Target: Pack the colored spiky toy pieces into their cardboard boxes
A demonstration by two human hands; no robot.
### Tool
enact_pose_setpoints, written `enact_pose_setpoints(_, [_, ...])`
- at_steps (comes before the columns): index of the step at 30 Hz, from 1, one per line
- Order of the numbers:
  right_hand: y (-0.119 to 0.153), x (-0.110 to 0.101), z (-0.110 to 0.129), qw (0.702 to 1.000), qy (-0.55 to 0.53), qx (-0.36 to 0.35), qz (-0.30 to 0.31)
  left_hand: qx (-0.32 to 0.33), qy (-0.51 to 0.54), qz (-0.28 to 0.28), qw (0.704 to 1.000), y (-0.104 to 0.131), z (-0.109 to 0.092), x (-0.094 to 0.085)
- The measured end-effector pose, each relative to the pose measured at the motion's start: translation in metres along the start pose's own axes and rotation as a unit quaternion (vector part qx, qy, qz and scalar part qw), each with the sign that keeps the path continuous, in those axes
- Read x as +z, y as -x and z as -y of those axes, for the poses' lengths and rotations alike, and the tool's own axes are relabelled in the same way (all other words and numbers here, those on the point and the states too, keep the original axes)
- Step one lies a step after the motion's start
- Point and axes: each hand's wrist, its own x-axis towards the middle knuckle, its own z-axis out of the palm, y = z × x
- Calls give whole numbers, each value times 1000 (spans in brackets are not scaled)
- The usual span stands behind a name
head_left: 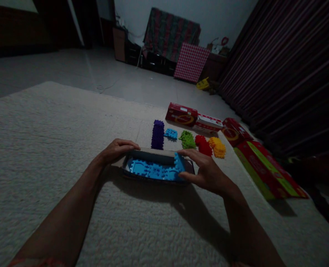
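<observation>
An open box (153, 151) stands on the pale quilted mat, with several blue interlocking pieces (155, 171) lying in a row inside it. At the box's left far corner, my left hand (121, 149) rests with its fingers closed on the rim. Over the right end, my right hand (203, 171) pinches an upright blue piece (178, 163) between thumb and fingers. The lower part of that piece is hard to tell from the ones in the box.
Beyond the box lie purple (158, 134), blue (171, 134), green (187, 139), red (203, 145) and yellow pieces (217, 147). Red cartons (181, 115) stand behind them, and a red and green carton (267, 168) lies at the right.
</observation>
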Motion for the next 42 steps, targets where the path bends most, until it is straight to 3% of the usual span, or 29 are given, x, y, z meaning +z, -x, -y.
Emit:
enact_pose_setpoints(9, [8, 10, 11, 999, -14, -17, 45, 1, -10, 3, 1000, 0, 3, -2])
enact_pose_setpoints(15, [17, -4, 25, 998, 48, 6, 38, -6, -13, 1, 1000, 1, -2, -1])
enact_pose_setpoints(22, [39, -14, 2, 989, 106, 96, 37, 0, -17, 4, 1000, 0, -1, -1])
enact_pose_setpoints(32, [21, 3, 7, 996, 49, 63, 49, -5, -24, 4, 1000, 1, -5, 0])
enact_pose_setpoints(42, [13, 9, -6, 997, 36, 27, 68, -2, -27, -6, 1000, 2, -6, 1])
